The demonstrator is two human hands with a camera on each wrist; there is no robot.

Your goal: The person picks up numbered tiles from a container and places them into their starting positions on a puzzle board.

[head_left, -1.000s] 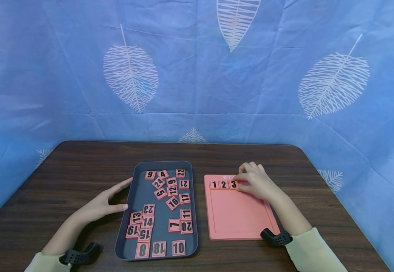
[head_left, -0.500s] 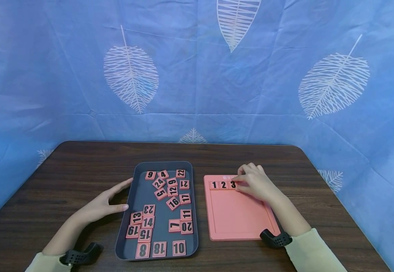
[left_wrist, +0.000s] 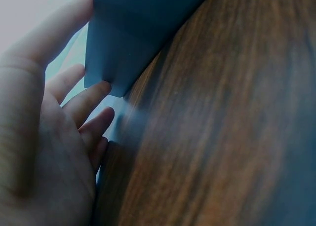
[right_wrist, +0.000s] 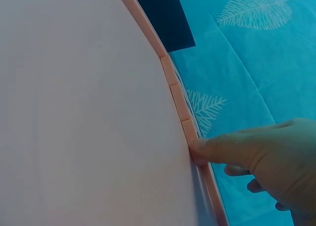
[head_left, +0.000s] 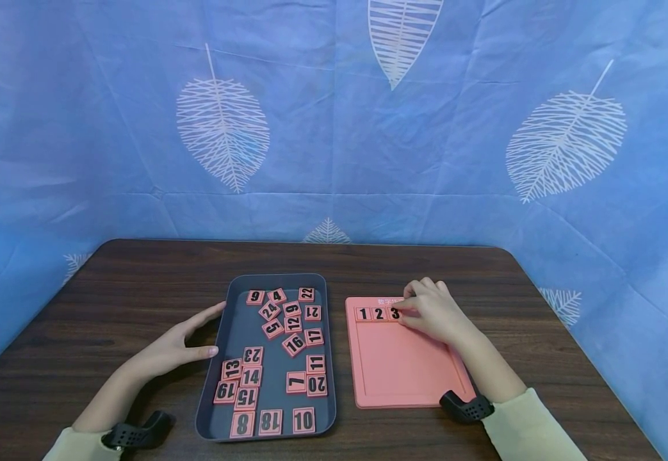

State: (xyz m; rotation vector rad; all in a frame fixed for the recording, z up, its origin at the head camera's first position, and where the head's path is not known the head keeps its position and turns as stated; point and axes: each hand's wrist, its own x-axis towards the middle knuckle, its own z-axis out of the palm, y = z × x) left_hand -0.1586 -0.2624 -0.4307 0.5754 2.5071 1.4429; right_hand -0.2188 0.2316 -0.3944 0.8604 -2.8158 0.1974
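My right hand (head_left: 434,310) pinches the number 3 tile (head_left: 394,314) between thumb and fingertips at the top of a pink board (head_left: 408,365). Left of it in the same row lie the number 1 tile (head_left: 363,314) and the number 2 tile (head_left: 378,314). In the right wrist view, that hand's (right_wrist: 266,157) fingertips touch the end of the tile row on the board's edge. With fingers spread, my left hand (head_left: 172,349) touches the left side of a dark grey tray (head_left: 274,384). The left wrist view has this hand's (left_wrist: 54,132) fingertips against the tray wall (left_wrist: 133,38).
Loose pink number tiles lie in the tray, turned various ways, among them the number 4 tile (head_left: 276,295) and the number 5 tile (head_left: 273,328). Tray and board stand side by side on a dark wooden table (head_left: 426,262). A blue leaf-patterned cloth (head_left: 334,141) hangs behind.
My right hand and the number 3 tile have shifted very slightly left, toward the number 2 tile. My left hand and the tray have stayed in place.
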